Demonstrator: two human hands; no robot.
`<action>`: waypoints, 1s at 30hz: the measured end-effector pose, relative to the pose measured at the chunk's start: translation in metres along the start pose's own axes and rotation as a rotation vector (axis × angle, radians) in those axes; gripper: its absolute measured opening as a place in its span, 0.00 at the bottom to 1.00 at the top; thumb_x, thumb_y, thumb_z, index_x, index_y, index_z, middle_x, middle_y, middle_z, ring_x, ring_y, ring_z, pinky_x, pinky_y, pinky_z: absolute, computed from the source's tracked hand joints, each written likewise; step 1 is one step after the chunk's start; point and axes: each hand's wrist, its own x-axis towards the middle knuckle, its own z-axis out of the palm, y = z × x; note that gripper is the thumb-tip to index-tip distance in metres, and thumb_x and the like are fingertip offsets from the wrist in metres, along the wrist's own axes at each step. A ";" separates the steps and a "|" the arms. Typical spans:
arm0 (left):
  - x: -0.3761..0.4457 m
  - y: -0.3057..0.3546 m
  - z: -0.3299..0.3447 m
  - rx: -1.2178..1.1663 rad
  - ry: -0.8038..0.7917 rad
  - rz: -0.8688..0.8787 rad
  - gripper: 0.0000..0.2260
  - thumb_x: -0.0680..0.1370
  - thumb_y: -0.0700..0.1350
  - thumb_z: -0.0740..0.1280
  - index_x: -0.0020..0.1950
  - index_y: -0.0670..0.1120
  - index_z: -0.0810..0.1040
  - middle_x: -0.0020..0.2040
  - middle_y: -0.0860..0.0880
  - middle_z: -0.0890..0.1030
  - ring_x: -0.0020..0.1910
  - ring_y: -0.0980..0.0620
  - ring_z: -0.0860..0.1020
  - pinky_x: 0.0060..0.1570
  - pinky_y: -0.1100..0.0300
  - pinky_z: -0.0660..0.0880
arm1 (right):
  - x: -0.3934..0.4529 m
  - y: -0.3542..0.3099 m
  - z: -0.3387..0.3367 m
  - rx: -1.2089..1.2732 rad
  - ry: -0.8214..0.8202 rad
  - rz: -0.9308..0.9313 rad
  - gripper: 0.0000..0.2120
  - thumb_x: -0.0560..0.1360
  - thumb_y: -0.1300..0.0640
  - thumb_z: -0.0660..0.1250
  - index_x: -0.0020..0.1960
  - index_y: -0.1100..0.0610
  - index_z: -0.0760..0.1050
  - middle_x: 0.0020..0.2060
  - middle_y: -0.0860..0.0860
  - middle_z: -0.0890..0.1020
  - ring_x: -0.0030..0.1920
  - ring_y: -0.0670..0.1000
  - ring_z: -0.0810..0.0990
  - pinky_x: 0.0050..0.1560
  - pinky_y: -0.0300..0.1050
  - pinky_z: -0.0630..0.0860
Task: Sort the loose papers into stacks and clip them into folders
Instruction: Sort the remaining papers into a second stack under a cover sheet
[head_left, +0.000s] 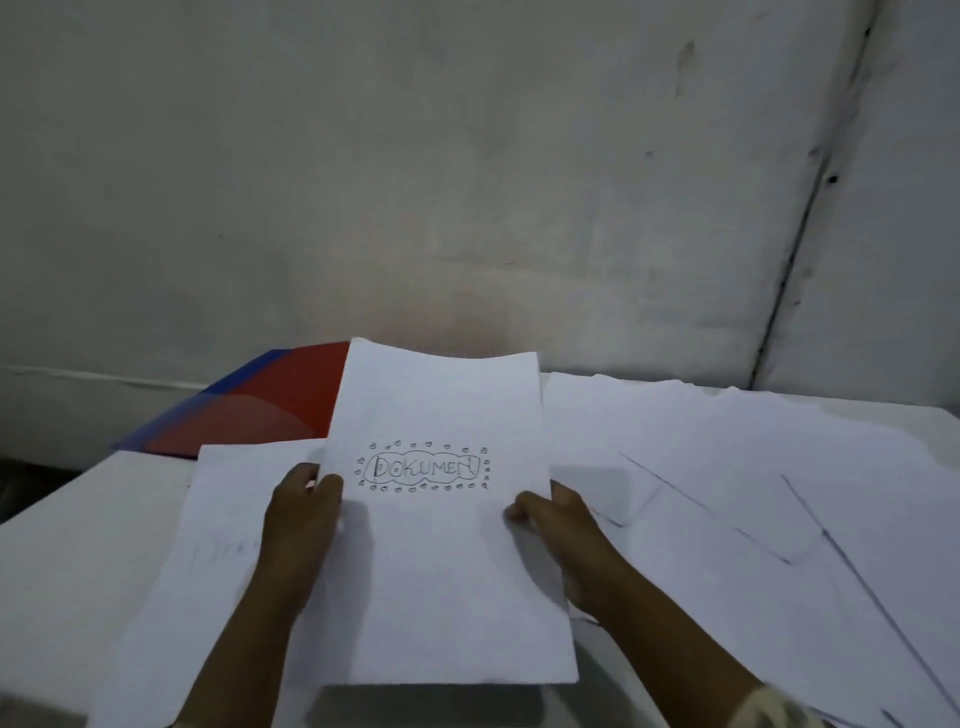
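Two thin pinches by the left hand (306, 512) and right hand (556, 519) hold the white "DOKUMEN" paper sheet (447, 545) mid-edge; unsupported above the grip, it could be buckled or dropped.

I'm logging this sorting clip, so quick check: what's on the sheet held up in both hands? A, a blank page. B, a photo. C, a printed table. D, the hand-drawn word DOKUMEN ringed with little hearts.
D: the held sheet, gripped at its edges by the left hand and right hand, shows DOKUMEN in outlined letters with small hearts around it.
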 end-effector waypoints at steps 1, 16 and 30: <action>0.005 -0.006 -0.010 0.004 0.017 -0.019 0.08 0.77 0.38 0.56 0.51 0.41 0.74 0.49 0.45 0.75 0.42 0.46 0.73 0.44 0.56 0.69 | 0.002 0.000 0.012 0.023 -0.039 0.014 0.08 0.73 0.65 0.62 0.41 0.54 0.75 0.40 0.49 0.80 0.43 0.49 0.77 0.43 0.40 0.73; 0.062 -0.071 -0.120 0.315 0.298 -0.109 0.13 0.78 0.42 0.58 0.60 0.38 0.72 0.57 0.34 0.76 0.51 0.35 0.73 0.51 0.47 0.69 | 0.031 0.009 0.173 -0.048 -0.352 0.079 0.10 0.76 0.62 0.58 0.56 0.56 0.72 0.53 0.53 0.77 0.52 0.52 0.74 0.49 0.41 0.71; 0.090 -0.083 -0.145 0.631 0.290 -0.160 0.14 0.77 0.45 0.58 0.61 0.43 0.73 0.56 0.34 0.77 0.53 0.34 0.74 0.49 0.48 0.68 | 0.034 0.019 0.228 -0.172 -0.339 0.101 0.17 0.80 0.59 0.53 0.68 0.59 0.66 0.67 0.53 0.72 0.62 0.53 0.72 0.55 0.39 0.65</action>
